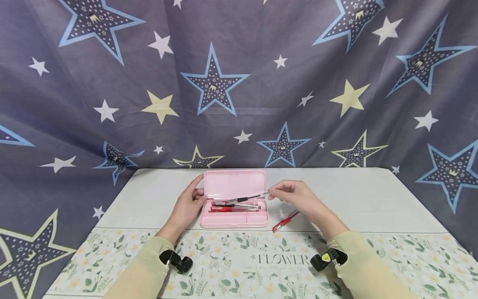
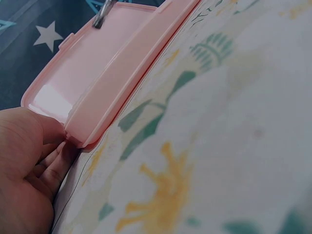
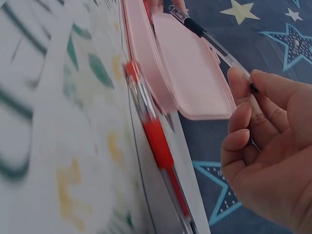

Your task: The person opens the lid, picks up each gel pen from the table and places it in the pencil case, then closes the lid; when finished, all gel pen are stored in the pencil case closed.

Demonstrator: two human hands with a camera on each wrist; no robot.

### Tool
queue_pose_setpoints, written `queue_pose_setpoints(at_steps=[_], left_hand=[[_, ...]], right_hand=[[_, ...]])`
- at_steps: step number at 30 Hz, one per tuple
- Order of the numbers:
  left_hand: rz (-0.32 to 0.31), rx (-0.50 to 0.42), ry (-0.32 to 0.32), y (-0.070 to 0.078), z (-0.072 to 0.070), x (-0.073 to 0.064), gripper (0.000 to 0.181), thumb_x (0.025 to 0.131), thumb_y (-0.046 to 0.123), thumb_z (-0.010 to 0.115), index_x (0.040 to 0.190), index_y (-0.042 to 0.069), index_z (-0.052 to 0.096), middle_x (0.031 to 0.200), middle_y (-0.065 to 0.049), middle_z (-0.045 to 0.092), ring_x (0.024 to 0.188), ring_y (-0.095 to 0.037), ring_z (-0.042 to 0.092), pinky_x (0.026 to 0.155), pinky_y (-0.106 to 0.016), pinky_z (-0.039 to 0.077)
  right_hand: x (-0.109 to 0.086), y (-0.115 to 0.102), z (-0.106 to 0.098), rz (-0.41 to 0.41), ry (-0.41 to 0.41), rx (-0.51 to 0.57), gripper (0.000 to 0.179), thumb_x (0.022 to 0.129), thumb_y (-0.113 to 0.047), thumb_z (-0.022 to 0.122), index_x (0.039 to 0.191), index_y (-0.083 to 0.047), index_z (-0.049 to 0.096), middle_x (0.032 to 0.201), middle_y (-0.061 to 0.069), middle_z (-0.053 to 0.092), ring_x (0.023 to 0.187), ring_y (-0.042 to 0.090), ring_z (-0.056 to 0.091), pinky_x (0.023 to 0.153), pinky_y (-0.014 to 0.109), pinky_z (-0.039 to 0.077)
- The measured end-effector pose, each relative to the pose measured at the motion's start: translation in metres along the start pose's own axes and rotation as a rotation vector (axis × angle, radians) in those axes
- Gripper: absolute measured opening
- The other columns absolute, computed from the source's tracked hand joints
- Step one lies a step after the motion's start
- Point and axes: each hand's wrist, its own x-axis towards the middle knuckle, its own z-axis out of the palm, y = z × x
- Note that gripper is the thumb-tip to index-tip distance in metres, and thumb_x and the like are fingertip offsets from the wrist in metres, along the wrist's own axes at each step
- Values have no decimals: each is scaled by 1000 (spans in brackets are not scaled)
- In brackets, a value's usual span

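A pink pencil case [image 1: 234,225] lies on the table with its lid raised at the back. Inside it are several pens, among them a red pen [image 1: 221,209]. At the case's left end my left hand [image 1: 189,206] holds its edge, thumb and fingers around the corner [image 2: 78,139]. My right hand [image 1: 298,197] pinches the tail end of a black pen [image 1: 242,199] between thumb and fingertips. That pen slants over the case, its capped end pointing left. Below my right hand, another red pen [image 3: 157,141] rests on the table outside the case.
A white cloth with a floral band [image 1: 239,257] covers the table. Behind the table hangs a dark curtain [image 1: 239,104] patterned with stars. Wrist cameras [image 1: 175,261] are strapped over both sleeves.
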Motion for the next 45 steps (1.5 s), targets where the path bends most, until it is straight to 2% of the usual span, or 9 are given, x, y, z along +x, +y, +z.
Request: queue_pose_setpoints(at_steps=[3, 8, 12, 18, 22, 32, 40, 45], left_hand=[[-2, -3, -1, 0, 0, 0, 75, 108, 2, 67, 174, 23, 37, 117, -10, 77, 106, -21, 69, 97, -38, 54], [2, -11, 2, 1, 0, -1, 74, 108, 2, 67, 174, 22, 38, 116, -11, 78, 106, -21, 69, 93, -31, 53], [10, -21, 2, 1, -1, -1, 73, 109, 1, 66, 173, 21, 39, 118, -13, 77, 107, -23, 69, 93, -31, 53], [11, -28, -3, 1, -2, -1, 73, 109, 1, 66, 173, 21, 38, 121, -14, 78, 110, -25, 70, 97, -34, 54], [12, -27, -1, 1, -2, -1, 74, 109, 1, 66, 174, 21, 38, 120, -14, 78, 110, -24, 70, 96, -32, 53], [0, -24, 3, 1, -1, -2, 74, 109, 2, 66, 174, 20, 37, 118, -12, 78, 105, -21, 69, 89, -27, 53], [-6, -14, -4, 1, 0, -1, 75, 108, 3, 67, 174, 24, 37, 118, -10, 78, 105, -21, 69, 91, -30, 54], [2, -8, -3, 1, 0, -1, 75, 108, 3, 67, 174, 23, 36, 118, -10, 78, 105, -20, 70, 92, -31, 55]], right_hand=[[4, -2, 9, 0, -15, -11, 27, 109, -27, 73, 122, -5, 82, 107, 6, 83, 116, 26, 69, 103, 40, 51], [10, -5, 24, 10, -36, -2, 25, 108, -28, 74, 119, -7, 83, 107, 5, 83, 115, 20, 72, 108, 46, 51], [15, -7, 35, 9, -47, 6, 21, 107, -26, 76, 116, -8, 83, 108, 4, 83, 114, 20, 73, 111, 49, 50], [18, -5, 44, 0, -65, -16, 18, 105, -17, 77, 115, -4, 83, 108, 7, 83, 107, 20, 76, 104, 37, 54], [18, -5, 47, -1, -89, -36, 20, 105, -14, 76, 118, 0, 82, 108, 9, 83, 107, 20, 76, 101, 34, 54], [19, 0, 48, -7, -102, -152, 15, 103, -17, 80, 113, -8, 85, 105, 0, 83, 109, 15, 73, 111, 48, 50], [18, 3, 47, -68, -118, -193, 12, 100, -13, 83, 109, -6, 87, 101, 0, 84, 103, 14, 73, 99, 39, 54], [15, 1, 46, -59, -117, -220, 13, 100, -11, 82, 110, -5, 87, 103, 0, 83, 100, 13, 72, 96, 37, 55]])
